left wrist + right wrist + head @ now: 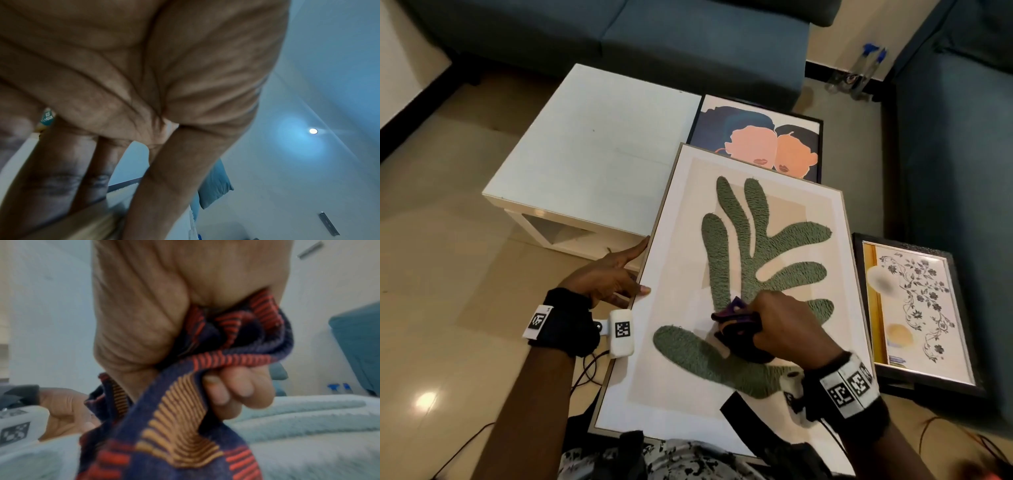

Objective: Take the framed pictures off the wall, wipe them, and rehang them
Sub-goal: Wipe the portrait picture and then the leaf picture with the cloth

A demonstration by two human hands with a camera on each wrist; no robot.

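Right fingers (236, 391) clenched a cloth (736, 329) on the leaf picture (804, 219) beside the table (592, 144), left fingers (633, 253) spread along its edge; hard rubbing could slide it.

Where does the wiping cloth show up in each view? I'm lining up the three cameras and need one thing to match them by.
Head: the cloth is low and right of centre, bunched in the right hand on the green leaf picture.
Left wrist: not in it; the left hand fills the picture.
Right wrist: centre and bottom, trailing from the hand's curled fingers.
Shared landmark: the blue sofa.
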